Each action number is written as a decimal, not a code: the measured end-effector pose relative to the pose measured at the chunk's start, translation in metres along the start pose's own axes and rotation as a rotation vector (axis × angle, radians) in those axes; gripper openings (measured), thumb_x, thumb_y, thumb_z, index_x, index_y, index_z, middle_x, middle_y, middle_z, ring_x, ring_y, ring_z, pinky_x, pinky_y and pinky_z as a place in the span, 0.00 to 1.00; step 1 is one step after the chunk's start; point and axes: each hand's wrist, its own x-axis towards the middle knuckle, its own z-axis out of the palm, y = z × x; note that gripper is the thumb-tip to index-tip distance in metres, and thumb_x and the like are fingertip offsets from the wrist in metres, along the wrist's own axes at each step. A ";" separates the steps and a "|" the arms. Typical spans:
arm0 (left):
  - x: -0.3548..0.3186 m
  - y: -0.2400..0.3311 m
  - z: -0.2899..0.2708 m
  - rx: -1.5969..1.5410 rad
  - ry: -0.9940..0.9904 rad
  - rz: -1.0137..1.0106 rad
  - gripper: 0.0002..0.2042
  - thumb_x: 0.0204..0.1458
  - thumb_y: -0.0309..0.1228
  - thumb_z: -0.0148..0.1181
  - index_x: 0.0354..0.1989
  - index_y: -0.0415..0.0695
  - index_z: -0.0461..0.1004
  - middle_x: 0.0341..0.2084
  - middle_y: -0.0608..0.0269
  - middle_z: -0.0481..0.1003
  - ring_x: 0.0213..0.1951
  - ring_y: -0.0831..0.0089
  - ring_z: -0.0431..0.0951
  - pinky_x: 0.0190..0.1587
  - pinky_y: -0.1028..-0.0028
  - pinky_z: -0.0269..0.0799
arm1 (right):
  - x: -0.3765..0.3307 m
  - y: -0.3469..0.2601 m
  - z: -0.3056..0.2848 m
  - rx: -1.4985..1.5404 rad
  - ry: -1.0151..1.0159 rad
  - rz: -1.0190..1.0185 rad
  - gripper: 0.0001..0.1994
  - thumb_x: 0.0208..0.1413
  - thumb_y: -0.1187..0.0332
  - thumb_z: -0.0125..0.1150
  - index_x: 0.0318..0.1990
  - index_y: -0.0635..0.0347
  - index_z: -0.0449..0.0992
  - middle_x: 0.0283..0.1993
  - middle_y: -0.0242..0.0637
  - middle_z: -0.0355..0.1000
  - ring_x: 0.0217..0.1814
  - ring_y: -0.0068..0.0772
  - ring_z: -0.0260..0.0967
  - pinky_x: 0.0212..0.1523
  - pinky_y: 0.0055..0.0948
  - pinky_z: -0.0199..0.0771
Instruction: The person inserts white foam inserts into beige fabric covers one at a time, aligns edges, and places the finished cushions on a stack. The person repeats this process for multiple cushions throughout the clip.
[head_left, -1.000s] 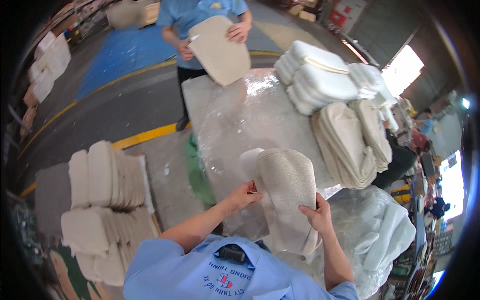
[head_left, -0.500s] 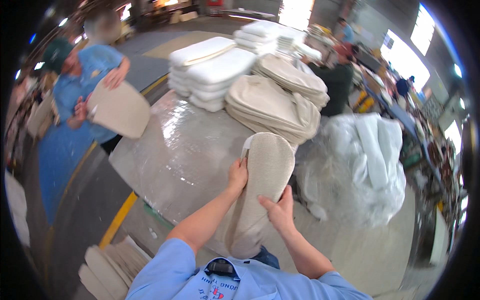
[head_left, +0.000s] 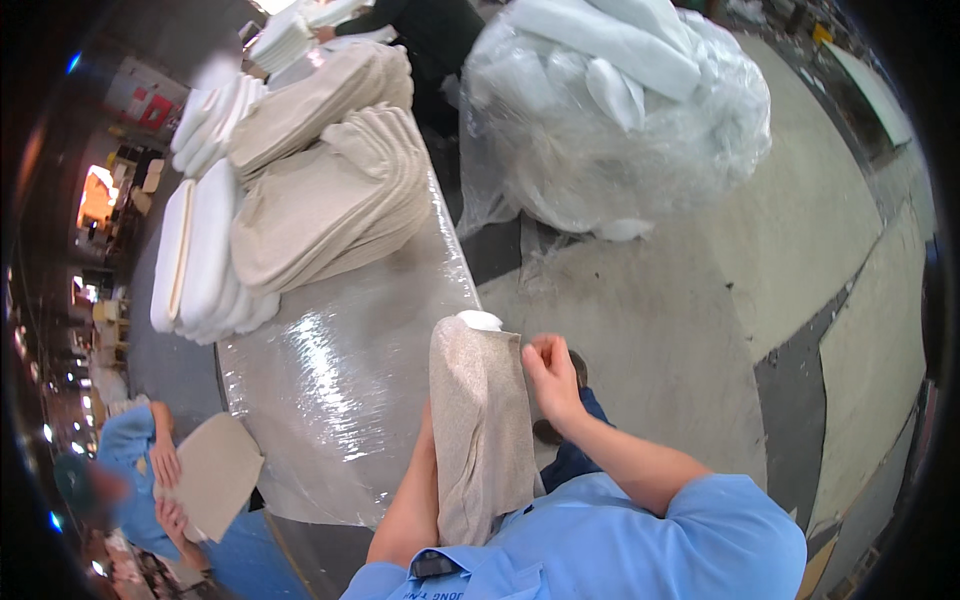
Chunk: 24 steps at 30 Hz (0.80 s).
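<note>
Item in hand: one beige fabric cover, long and flat, with a white foam pad showing at its top end. It stands nearly upright against the person's chest, just off the near edge of the tabletop.

Right hand: at the cover's upper right edge, fingers bunched together and pinching the fabric near the opening.

Left hand: hidden behind the cover; only the left forearm shows, running up its back. Whether those fingers are spread or closed cannot be told.

Change since the earlier views: half a second ago the piece lay out over the tabletop with both hands spread on it; it is now lifted clear and drawn in toward the body, and the view has swung round. Judged from this, the cover is nearly on the pad, with only the tip left bare.

Surroundings: tabletop wrapped in clear plastic film; stack of beige covered pads; stack of white pads beside it; clear plastic bag of white pads on the floor; a co-worker at lower left holding another beige piece.
</note>
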 end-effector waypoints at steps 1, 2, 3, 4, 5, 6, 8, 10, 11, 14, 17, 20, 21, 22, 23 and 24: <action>0.007 0.002 0.003 -0.005 0.023 0.008 0.14 0.71 0.36 0.56 0.53 0.40 0.81 0.41 0.64 0.84 0.39 0.75 0.83 0.42 0.72 0.79 | 0.022 0.005 0.003 -0.042 0.099 -0.029 0.13 0.74 0.58 0.58 0.51 0.58 0.72 0.36 0.27 0.71 0.37 0.20 0.67 0.40 0.27 0.72; 0.010 0.003 0.004 -0.008 0.046 0.010 0.14 0.71 0.36 0.56 0.53 0.40 0.81 0.41 0.64 0.84 0.39 0.75 0.83 0.42 0.72 0.79 | 0.031 0.013 0.008 0.011 0.064 0.088 0.13 0.74 0.57 0.58 0.50 0.57 0.72 0.36 0.26 0.70 0.37 0.19 0.66 0.40 0.26 0.70; 0.015 0.004 0.005 -0.017 0.072 0.022 0.14 0.71 0.36 0.56 0.53 0.40 0.81 0.40 0.65 0.84 0.38 0.75 0.83 0.41 0.73 0.79 | 0.041 0.016 0.016 0.062 0.018 0.197 0.12 0.74 0.57 0.58 0.50 0.57 0.73 0.35 0.25 0.69 0.37 0.18 0.64 0.40 0.24 0.68; 0.020 0.004 0.005 -0.019 0.098 0.031 0.13 0.71 0.36 0.56 0.52 0.41 0.81 0.40 0.65 0.84 0.38 0.76 0.83 0.41 0.73 0.79 | 0.050 0.019 0.021 0.112 -0.031 0.308 0.12 0.75 0.56 0.57 0.49 0.56 0.73 0.35 0.24 0.68 0.36 0.17 0.62 0.40 0.23 0.65; 0.023 0.004 0.004 -0.018 0.121 0.035 0.13 0.71 0.36 0.57 0.52 0.41 0.81 0.40 0.65 0.84 0.37 0.76 0.83 0.40 0.74 0.79 | 0.056 0.022 0.024 0.134 -0.013 0.334 0.12 0.75 0.56 0.57 0.48 0.55 0.74 0.35 0.24 0.68 0.37 0.17 0.62 0.40 0.23 0.65; 0.025 0.004 0.004 -0.010 0.142 0.042 0.13 0.71 0.36 0.57 0.52 0.41 0.82 0.40 0.66 0.84 0.37 0.76 0.83 0.40 0.74 0.79 | 0.057 0.026 0.027 0.156 0.001 0.363 0.13 0.75 0.55 0.56 0.46 0.55 0.74 0.34 0.23 0.68 0.37 0.18 0.62 0.40 0.23 0.64; 0.034 -0.001 0.000 0.016 0.169 0.056 0.13 0.71 0.37 0.57 0.51 0.41 0.82 0.40 0.66 0.84 0.36 0.78 0.82 0.40 0.75 0.79 | 0.063 0.026 0.029 0.181 0.056 0.421 0.16 0.77 0.55 0.51 0.44 0.58 0.76 0.39 0.24 0.70 0.43 0.18 0.60 0.47 0.24 0.64; 0.042 -0.007 -0.001 0.053 0.186 0.067 0.14 0.73 0.38 0.55 0.51 0.41 0.82 0.40 0.67 0.84 0.37 0.79 0.82 0.41 0.76 0.78 | 0.066 0.025 0.026 0.351 0.110 0.458 0.17 0.77 0.55 0.51 0.43 0.59 0.76 0.40 0.25 0.70 0.44 0.17 0.61 0.48 0.24 0.65; 0.047 -0.011 0.000 0.037 0.196 0.073 0.15 0.73 0.39 0.55 0.50 0.40 0.82 0.40 0.68 0.83 0.38 0.80 0.81 0.42 0.76 0.77 | 0.068 0.026 0.026 0.429 0.135 0.477 0.17 0.78 0.55 0.50 0.43 0.60 0.76 0.40 0.25 0.70 0.44 0.16 0.61 0.48 0.25 0.65; 0.054 -0.017 0.019 0.005 0.243 0.123 0.16 0.75 0.39 0.52 0.47 0.40 0.82 0.37 0.71 0.81 0.38 0.83 0.77 0.43 0.78 0.73 | 0.068 0.018 0.019 0.188 0.056 0.454 0.21 0.79 0.54 0.49 0.37 0.60 0.76 0.35 0.23 0.71 0.37 0.15 0.62 0.40 0.24 0.67; 0.057 -0.012 0.032 0.039 0.264 0.180 0.16 0.76 0.39 0.51 0.41 0.40 0.79 0.33 0.75 0.77 0.37 0.84 0.71 0.42 0.78 0.69 | 0.063 0.037 0.018 0.102 0.022 0.396 0.22 0.79 0.54 0.48 0.35 0.61 0.75 0.29 0.22 0.70 0.32 0.15 0.61 0.33 0.24 0.67; 0.062 -0.002 0.031 0.069 0.294 0.212 0.17 0.75 0.39 0.51 0.36 0.40 0.76 0.29 0.76 0.72 0.35 0.83 0.67 0.40 0.77 0.66 | 0.059 0.049 0.023 0.121 0.038 0.336 0.20 0.79 0.58 0.47 0.36 0.62 0.75 0.31 0.23 0.71 0.33 0.14 0.61 0.34 0.25 0.68; 0.065 0.000 0.028 0.110 0.298 0.230 0.17 0.75 0.39 0.52 0.35 0.40 0.75 0.29 0.76 0.71 0.35 0.83 0.66 0.39 0.77 0.66 | 0.061 0.045 0.026 0.098 0.033 0.340 0.20 0.79 0.58 0.47 0.36 0.62 0.74 0.31 0.23 0.71 0.34 0.15 0.62 0.34 0.25 0.68; 0.067 0.002 0.026 0.153 0.299 0.249 0.18 0.75 0.39 0.52 0.34 0.40 0.74 0.28 0.76 0.70 0.34 0.82 0.66 0.39 0.76 0.66 | 0.060 0.039 0.029 0.076 0.029 0.343 0.19 0.79 0.58 0.48 0.36 0.62 0.74 0.32 0.23 0.72 0.34 0.15 0.62 0.35 0.25 0.69; 0.068 0.004 0.023 0.180 0.317 0.248 0.18 0.75 0.39 0.52 0.33 0.39 0.73 0.28 0.75 0.70 0.34 0.82 0.66 0.39 0.76 0.66 | 0.061 0.035 0.032 0.054 0.027 0.344 0.19 0.79 0.59 0.48 0.36 0.62 0.74 0.32 0.24 0.72 0.35 0.15 0.62 0.35 0.25 0.69; 0.069 0.006 0.021 0.205 0.330 0.245 0.18 0.75 0.39 0.52 0.33 0.39 0.73 0.27 0.75 0.70 0.34 0.82 0.66 0.39 0.76 0.66 | 0.058 0.037 0.033 0.009 0.047 0.322 0.18 0.78 0.59 0.49 0.38 0.62 0.75 0.33 0.24 0.72 0.36 0.15 0.63 0.36 0.24 0.69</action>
